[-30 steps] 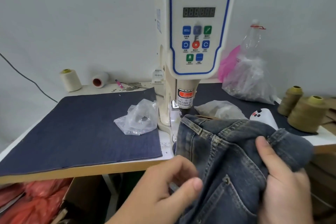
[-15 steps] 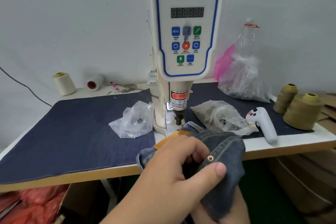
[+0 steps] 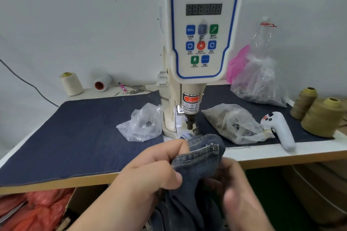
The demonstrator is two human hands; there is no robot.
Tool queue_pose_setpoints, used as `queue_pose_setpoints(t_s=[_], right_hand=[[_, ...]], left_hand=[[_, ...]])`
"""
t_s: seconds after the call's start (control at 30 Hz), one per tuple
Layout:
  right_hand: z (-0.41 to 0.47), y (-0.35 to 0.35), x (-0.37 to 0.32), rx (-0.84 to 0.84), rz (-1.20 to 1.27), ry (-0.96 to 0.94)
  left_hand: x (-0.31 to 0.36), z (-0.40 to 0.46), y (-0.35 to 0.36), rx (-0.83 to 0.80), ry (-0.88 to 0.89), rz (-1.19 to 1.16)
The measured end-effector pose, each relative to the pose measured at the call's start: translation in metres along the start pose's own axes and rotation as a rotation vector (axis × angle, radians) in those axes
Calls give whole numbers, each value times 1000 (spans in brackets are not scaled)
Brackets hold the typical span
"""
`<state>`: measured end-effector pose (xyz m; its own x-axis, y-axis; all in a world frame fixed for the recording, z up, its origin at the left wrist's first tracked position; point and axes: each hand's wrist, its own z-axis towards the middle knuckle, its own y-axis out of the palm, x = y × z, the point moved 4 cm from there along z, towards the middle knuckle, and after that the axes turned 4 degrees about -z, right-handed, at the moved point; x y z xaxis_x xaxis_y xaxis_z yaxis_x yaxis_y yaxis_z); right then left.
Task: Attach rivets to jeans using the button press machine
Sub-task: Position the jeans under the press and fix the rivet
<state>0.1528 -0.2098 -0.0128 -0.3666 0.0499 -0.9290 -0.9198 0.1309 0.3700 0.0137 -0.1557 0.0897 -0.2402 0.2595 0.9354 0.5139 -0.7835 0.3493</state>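
Since half a second ago the jeans [image 3: 203, 153] are nearer the button press machine [image 3: 202, 43], just before its punch. The left hand [image 3: 150, 170] pinches the folded denim; the right hand [image 3: 238, 193] grips it below, blurred.

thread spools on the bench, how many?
4. Cream cone and white spool lying on its side back left; two olive cones at the right edge. More may sit out of frame.

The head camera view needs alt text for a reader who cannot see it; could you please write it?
Two hands, left hand and right hand, grip bunched blue jeans at the table's front edge, just before the punch of a white servo button machine. Clear plastic bags and thread cones sit on the denim-covered table.
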Motion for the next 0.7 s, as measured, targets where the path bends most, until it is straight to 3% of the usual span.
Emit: queue_pose_setpoints(t_s=[0.07, 0.1, 0.23, 0.33, 0.47, 0.5, 0.57, 0.6, 0.63, 0.67, 0.7], right_hand=[[7, -6, -11, 47, -8, -117], [7, -8, -13, -13, -86, -141], [20, -4, -36, -36, -172, -96], [24, 7, -46, -164, -103, -6], [19, 7, -46, -57, -61, -62], [15, 9, -46, -49, -8, -95], [8, 12, -43, -9, 126, -146], [4, 11, -42, 43, 172, -170], [0, 9, -42, 109, 186, -198], [-4, 7, -40, 165, 168, -231], [-7, 7, -41, 173, 126, -260]], left_hand=[[0, 2, -1, 1, 25, 46], [0, 4, -2, -6, 30, 91], [-4, 3, -2, -75, -4, 379], [-10, 1, -4, -110, 1, 617], [-17, 5, -11, -225, -20, 629], [-18, 7, -18, -189, -9, 541], [-22, 14, -44, 88, 71, 546], [-24, 15, -62, 291, 136, 723], [-27, 16, -72, 388, 142, 911], [-28, 17, -76, 409, 65, 1047], [-36, 19, -78, 334, -53, 1023]])
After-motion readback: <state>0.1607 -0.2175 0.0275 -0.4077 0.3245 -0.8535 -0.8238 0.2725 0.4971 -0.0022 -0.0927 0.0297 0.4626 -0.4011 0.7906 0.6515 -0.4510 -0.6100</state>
